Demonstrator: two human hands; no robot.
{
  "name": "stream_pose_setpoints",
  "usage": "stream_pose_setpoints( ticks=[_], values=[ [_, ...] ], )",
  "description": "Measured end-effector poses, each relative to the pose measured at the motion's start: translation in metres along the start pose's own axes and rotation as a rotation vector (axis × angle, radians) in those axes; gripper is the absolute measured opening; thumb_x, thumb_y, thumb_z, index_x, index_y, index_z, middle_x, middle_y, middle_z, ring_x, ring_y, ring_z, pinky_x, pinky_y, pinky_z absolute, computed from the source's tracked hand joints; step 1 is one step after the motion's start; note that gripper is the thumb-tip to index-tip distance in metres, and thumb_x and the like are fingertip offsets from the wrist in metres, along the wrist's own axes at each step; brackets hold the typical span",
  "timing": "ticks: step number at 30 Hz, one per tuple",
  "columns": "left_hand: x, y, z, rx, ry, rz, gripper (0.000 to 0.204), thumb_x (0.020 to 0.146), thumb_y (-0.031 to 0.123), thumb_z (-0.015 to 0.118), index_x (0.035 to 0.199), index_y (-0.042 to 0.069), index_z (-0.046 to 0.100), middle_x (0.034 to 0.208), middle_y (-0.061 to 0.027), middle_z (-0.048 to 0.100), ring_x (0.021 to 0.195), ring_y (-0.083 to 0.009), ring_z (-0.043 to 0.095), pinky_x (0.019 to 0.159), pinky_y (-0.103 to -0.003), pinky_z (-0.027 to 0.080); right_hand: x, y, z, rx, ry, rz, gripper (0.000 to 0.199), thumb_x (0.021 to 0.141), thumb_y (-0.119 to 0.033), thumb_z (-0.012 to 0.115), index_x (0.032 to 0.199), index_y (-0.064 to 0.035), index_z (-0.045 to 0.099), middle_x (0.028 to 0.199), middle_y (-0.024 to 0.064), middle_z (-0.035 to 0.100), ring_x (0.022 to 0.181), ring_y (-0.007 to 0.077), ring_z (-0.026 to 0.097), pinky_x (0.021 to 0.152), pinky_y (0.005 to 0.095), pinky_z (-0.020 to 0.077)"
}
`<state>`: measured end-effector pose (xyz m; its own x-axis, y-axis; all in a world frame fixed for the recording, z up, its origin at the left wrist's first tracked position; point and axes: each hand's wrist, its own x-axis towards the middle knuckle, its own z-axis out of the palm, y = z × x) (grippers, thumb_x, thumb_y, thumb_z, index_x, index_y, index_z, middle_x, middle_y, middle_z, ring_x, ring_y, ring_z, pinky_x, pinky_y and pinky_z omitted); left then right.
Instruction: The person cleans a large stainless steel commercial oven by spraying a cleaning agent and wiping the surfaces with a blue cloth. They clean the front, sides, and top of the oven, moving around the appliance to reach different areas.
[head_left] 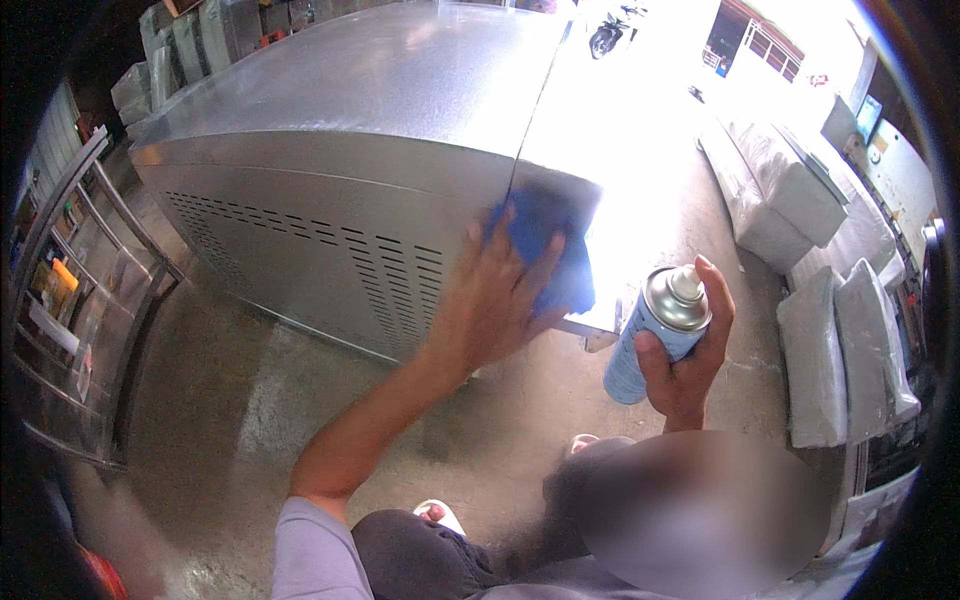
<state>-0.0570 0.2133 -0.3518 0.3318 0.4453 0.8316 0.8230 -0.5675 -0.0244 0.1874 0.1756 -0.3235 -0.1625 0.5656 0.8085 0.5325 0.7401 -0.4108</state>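
Left forearm (385, 410) stretched forward, the left hand (495, 300) lies, fingers spread, on a blue cloth (556, 255) at the corner of a silver slotted metal cabinet (330, 180); the right hand (692, 370), fingers wrapped round, holds a tilted light-blue spray can (632, 352) nearby.

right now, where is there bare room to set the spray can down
Bare: the metal cabinet's top, left of its seam; floor between the metal rack and left forearm. Crowded: the cabinet's right corner, with left hand, blue cloth and spray can alongside; the far right, with wrapped bundles.
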Motion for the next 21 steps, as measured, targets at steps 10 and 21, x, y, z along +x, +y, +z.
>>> stream_pose_setpoints(
  ticks=[10,21],
  values=[
    [0.025,-0.001,-0.014,0.102,0.063,0.071,0.063,0.095,0.03,0.066,0.15,0.005,0.051,0.132,-0.0221,0.06,0.144,-0.0422,0.045,0.121,-0.057,0.031,0.006,0.006,-0.005,-0.16,-0.06,-0.224,0.091,0.09,-0.046,0.078,0.156,-0.0004,0.037,0.148,0.022,0.05,0.13,0.0328,0.057,0.11,0.0462,0.0454],
    [-0.009,-0.02,0.034,-0.257,0.315,0.167,0.023,0.099,0.021,0.059,0.109,0.004,0.069,0.109,-0.0162,0.067,0.104,-0.0286,0.062,0.093,-0.046,0.051,-0.027,-0.041,0.153,0.54,-0.639,-0.636,0.092,0.089,-0.052,0.077,0.156,-0.0008,0.038,0.151,0.0229,0.047,0.136,0.0346,0.051,0.115,0.0502,0.0396]
  ],
)
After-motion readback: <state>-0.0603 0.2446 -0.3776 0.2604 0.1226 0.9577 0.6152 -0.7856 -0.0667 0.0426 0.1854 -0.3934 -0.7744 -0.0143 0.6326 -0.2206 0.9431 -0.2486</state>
